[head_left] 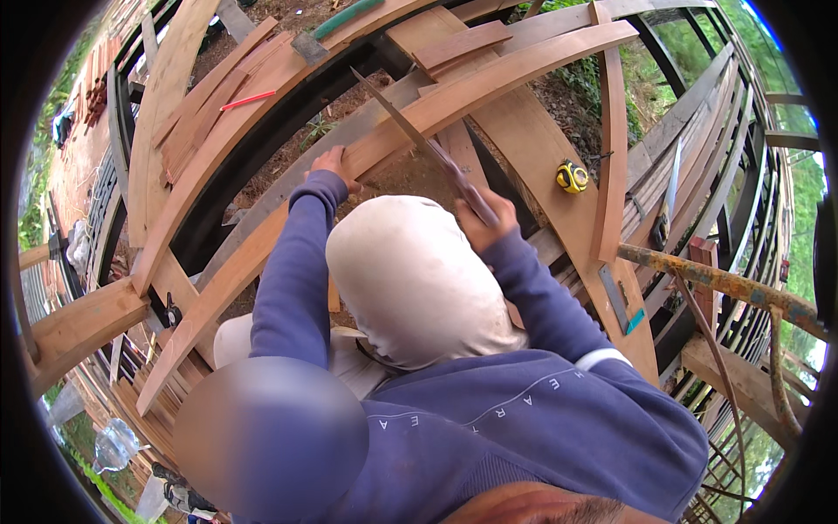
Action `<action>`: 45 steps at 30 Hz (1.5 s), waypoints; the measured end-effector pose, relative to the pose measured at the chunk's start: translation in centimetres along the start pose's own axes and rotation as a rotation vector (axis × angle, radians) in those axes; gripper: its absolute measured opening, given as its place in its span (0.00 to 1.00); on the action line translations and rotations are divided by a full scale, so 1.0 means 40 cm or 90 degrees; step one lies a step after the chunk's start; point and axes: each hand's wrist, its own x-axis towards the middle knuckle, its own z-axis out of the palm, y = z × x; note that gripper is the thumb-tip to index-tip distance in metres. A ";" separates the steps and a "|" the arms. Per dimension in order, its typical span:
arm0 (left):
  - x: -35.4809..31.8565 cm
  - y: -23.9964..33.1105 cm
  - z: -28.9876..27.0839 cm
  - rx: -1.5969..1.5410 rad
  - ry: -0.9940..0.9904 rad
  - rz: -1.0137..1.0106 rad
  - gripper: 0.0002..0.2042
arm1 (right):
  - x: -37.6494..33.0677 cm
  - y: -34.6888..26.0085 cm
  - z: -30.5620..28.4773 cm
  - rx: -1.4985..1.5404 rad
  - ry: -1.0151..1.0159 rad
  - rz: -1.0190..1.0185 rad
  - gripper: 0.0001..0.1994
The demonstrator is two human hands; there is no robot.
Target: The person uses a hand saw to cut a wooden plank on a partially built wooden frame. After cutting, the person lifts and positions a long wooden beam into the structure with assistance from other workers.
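Note:
A long wooden beam (384, 144) runs diagonally in front of me, from lower left to upper right. My left hand (333, 166) rests on it with the fingers curled over its edge. In my right hand (491, 220) is a handsaw, gripped by its handle. The handsaw's blade (403, 122) slants up and to the left across the beam, to the right of my left hand; whether its teeth sit in the wood I cannot tell. My knee, in pale trousers (419, 271), is raised between my two arms.
On the wide plank to the right lie a yellow tape measure (572, 176) and a square with a green end (621, 301). Farther right is a second handsaw (672, 192). A rusty metal pole (724, 278) juts in at right. A red pencil (249, 100) lies on boards at left.

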 end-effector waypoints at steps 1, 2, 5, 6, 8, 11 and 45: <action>0.008 -0.004 0.002 -0.011 -0.006 0.003 0.50 | -0.009 0.008 -0.002 0.002 -0.007 0.011 0.05; 0.015 -0.007 0.005 -0.021 -0.012 0.008 0.50 | -0.021 0.018 -0.010 0.004 -0.014 0.022 0.05; -0.007 -0.002 -0.006 -0.008 0.002 -0.021 0.50 | -0.115 -0.026 -0.088 -0.008 -0.030 0.049 0.05; -0.010 -0.008 -0.004 -0.008 0.000 -0.017 0.50 | -0.144 -0.049 -0.099 -0.002 -0.012 0.049 0.05; -0.007 -0.014 -0.004 -0.004 -0.001 -0.012 0.50 | -0.157 -0.057 -0.101 0.010 0.005 0.046 0.05; 0.021 -0.031 0.030 -0.012 0.018 0.022 0.51 | -0.056 0.012 -0.032 -0.001 -0.021 0.031 0.04; -0.081 -0.024 0.095 0.098 0.314 0.089 0.47 | -0.023 0.051 -0.265 0.005 0.104 0.254 0.04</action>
